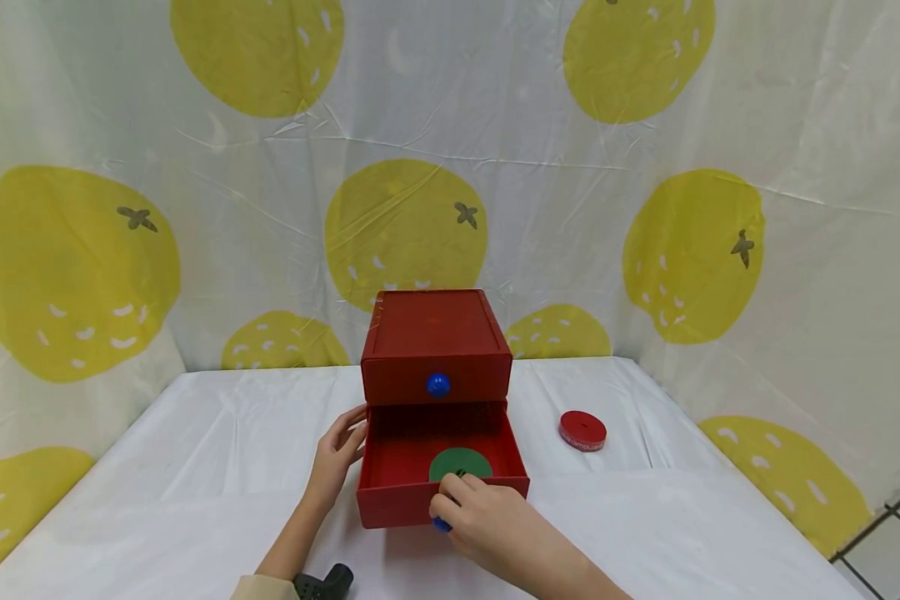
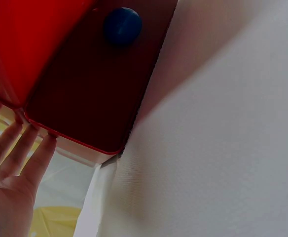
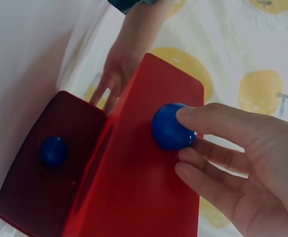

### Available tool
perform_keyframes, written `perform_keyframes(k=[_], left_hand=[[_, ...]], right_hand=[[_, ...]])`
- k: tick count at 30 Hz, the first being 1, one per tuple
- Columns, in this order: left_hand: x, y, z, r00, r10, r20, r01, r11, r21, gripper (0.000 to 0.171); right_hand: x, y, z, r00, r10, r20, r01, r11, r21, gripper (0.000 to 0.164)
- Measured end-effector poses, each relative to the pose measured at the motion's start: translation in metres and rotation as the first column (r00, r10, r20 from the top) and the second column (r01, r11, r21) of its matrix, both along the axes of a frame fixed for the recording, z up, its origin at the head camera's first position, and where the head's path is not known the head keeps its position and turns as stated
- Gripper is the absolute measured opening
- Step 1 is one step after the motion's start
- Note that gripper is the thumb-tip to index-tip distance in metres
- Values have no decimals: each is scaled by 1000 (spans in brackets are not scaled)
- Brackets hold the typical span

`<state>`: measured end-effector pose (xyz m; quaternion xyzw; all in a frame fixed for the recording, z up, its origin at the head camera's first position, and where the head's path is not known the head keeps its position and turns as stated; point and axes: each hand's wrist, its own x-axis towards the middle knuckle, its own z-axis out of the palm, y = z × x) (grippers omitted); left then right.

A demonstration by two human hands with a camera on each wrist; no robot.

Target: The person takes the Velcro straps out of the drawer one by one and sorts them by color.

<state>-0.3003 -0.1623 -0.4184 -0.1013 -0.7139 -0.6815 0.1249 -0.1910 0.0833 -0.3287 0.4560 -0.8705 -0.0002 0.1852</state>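
Observation:
A red two-drawer box (image 1: pixel 437 325) stands on the white-covered table. Its upper drawer is closed, with a blue knob (image 1: pixel 438 385) on the front. The pulled-out lower drawer (image 1: pixel 393 508) holds a flat green roll (image 1: pixel 450 461), partly hidden by my right hand (image 1: pixel 487 521). That hand has its fingers on the lower blue knob; the right wrist view shows thumb and fingers pinching a blue knob (image 3: pixel 173 126). My left hand (image 1: pixel 335 454) lies along the box's left side. In the left wrist view its fingers (image 2: pixel 39 160) are extended, tips against the red edge.
A flat red roll (image 1: pixel 582 430) lies on the white cloth (image 1: pixel 592 517) to the right of the box. Behind the table hangs a white curtain (image 1: pixel 540 217) with yellow fruit prints. Grey tiles (image 1: pixel 888 550) show at the lower right.

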Motion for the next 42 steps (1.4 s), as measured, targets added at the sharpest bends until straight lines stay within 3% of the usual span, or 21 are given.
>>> perform_keyframes(k=[4,10,18,21,25,29,36,42], left_hand=[[0,0,0,1000,-4,11,4,1000,11,38],[1,1,1,1000,0,24,0,1000,19,38],[2,0,2,1000,-5,26,5,1000,14,38],[1,0,2,1000,-2,20,2,1000,7,38],[2,0,2,1000,-3,9,3,1000,-5,39],[4,1,3,1000,2,12,-2,1000,-5,39],[5,1,4,1000,-3,15,3,1000,3,39],[4,1,4,1000,-2,13,2,1000,-6,39]], right_hand=[[-4,3,2,998,22,66,-19,999,-40,25],[-14,9,0,989,128,73,-111,973,-201,15],[-27,10,-3,959,280,-55,-282,907,-313,16],[-30,10,-3,951,303,-61,-305,888,-343,18],[-35,11,-4,952,292,-87,-303,878,-371,22],[-41,13,-6,963,236,-133,-269,892,-365,21],[-49,16,-7,984,156,-90,-178,919,-352,18],[-55,15,-1,987,136,-85,-158,924,-349,27]])
